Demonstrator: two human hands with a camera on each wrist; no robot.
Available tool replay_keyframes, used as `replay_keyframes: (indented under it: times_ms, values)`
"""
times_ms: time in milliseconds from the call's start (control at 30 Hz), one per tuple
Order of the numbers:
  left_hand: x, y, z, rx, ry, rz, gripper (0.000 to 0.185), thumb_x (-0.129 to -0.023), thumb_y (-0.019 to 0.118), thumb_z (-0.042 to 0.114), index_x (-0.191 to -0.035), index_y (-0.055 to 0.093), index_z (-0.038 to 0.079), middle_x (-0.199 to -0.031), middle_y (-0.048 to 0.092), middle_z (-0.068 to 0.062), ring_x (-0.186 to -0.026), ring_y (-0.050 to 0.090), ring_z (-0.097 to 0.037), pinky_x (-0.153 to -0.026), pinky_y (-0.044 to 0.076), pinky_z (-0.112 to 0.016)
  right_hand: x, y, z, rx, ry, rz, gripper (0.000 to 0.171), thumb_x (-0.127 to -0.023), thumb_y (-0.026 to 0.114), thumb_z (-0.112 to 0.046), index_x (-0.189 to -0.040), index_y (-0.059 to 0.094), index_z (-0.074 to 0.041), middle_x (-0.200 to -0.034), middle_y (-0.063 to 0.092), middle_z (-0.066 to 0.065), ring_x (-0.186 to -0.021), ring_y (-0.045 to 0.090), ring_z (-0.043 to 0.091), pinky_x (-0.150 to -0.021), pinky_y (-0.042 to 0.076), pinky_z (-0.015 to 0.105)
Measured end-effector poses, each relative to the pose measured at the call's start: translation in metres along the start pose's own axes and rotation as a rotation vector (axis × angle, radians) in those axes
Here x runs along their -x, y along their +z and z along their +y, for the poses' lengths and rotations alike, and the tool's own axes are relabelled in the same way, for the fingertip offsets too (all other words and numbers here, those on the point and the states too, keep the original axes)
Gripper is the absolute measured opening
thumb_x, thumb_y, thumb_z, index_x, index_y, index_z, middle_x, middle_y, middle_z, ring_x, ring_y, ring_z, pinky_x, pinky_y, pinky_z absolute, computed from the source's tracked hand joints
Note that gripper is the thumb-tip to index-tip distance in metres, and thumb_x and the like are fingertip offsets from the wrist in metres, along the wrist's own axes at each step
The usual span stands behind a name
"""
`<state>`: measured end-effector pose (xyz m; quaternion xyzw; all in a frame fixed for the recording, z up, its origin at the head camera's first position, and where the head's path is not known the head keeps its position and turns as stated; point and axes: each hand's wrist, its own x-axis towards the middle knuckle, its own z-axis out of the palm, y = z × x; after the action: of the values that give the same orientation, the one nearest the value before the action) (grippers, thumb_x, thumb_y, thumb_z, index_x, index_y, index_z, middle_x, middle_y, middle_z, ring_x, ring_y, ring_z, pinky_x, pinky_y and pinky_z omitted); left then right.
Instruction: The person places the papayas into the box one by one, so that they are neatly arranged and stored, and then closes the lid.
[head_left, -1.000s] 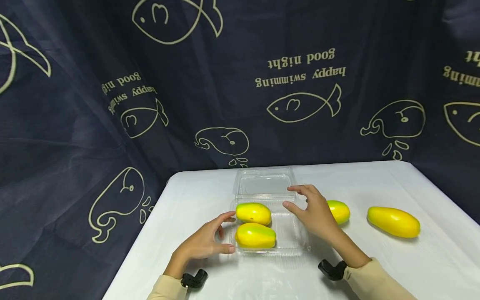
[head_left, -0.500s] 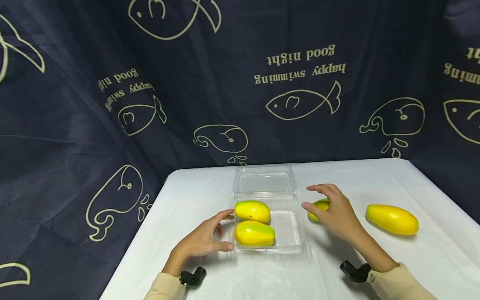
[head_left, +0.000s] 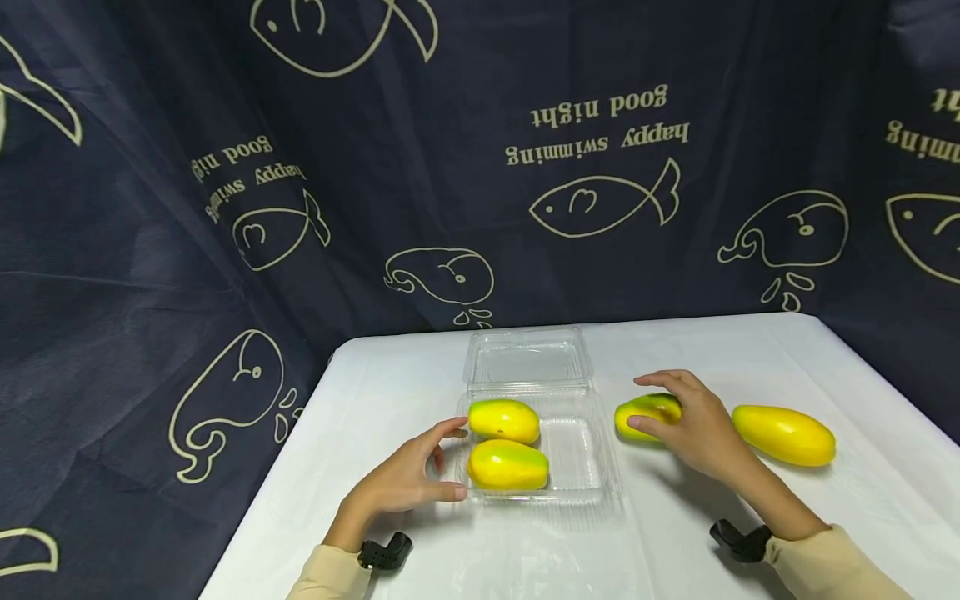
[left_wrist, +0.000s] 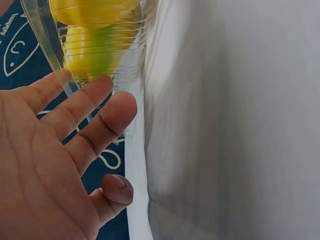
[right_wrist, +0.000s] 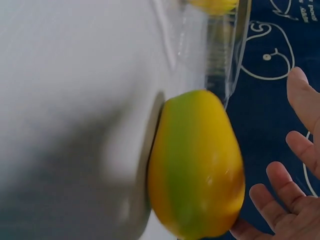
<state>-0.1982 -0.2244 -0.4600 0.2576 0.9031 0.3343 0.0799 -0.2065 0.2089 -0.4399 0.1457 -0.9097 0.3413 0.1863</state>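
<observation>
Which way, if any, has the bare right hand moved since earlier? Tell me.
Yes: the right hand moved rightward, away from the clear, rectangular plastic container, in the head view.

White table [head_left: 555, 554]: clear container [head_left: 573, 454], two fruits [head_left: 785, 435].

Fish-print cloth [head_left: 465, 192] behind a white-covered table [head_left: 555, 558] suggests a curtained booth.
</observation>
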Motion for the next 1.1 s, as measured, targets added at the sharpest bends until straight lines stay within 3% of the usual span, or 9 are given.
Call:
replay_keyframes:
  times_ms: [300, 1100]
  values:
    - [0.001, 0.000, -0.002, -0.005, -0.008, 0.006, 0.095, -0.080, 0.082, 0.047, -0.156, 0.027, 0.039, -0.147, 0.051, 0.009, -0.095, 0.057, -0.017, -0.081, 0.047, -0.032, 0.002, -0.001, 0.017, 0.028, -0.041, 0.006, 0.058, -0.076, 0.088, -0.039, -0.123, 0.067, -0.013, -0.127, 0.060, 0.016, -0.120, 0.056, 0.042, -0.095, 0.042, 0.062]
    - [-0.001, 0.001, -0.002, -0.013, -0.009, 0.011, 0.095, -0.079, 0.083, 0.047, -0.156, 0.028, 0.039, -0.145, 0.053, 0.009, -0.094, 0.056, -0.016, -0.081, 0.046, -0.031, -0.001, 0.002, 0.045, 0.048, 0.014, -0.124, 0.070, -0.074, 0.088, -0.042, -0.131, 0.063, -0.011, -0.131, 0.058, 0.020, -0.122, 0.053, 0.044, -0.099, 0.039, 0.062]
